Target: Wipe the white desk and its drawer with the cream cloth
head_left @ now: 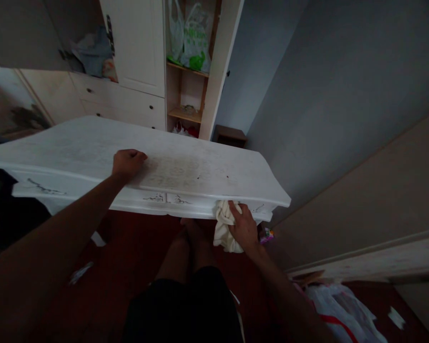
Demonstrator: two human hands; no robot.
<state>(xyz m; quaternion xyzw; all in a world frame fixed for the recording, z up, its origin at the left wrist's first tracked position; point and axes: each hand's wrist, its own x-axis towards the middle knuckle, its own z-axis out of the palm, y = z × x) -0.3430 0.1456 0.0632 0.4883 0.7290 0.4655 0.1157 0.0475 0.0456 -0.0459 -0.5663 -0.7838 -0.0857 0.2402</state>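
A long white table [229, 159] with drawers along its front stretches across the view, its top smudged with grey dirt. My right hand [244, 227] grips a cream cloth [223, 227] against the front face, near the right end. The cloth is bunched at the top and hangs below the table's lower edge. On the tabletop, left of the middle, rests my left hand [127, 164], its fingers curled in; whether anything is inside them is hidden. Dark branch-like patterns mark the drawer fronts [157, 197].
Behind the table stands a cream wardrobe [139, 52] with open doors and plastic bags [195, 40] on a shelf. A grey wall [329, 95] rises at the right. Bags [339, 307] lie on the dark red floor [128, 267] at lower right.
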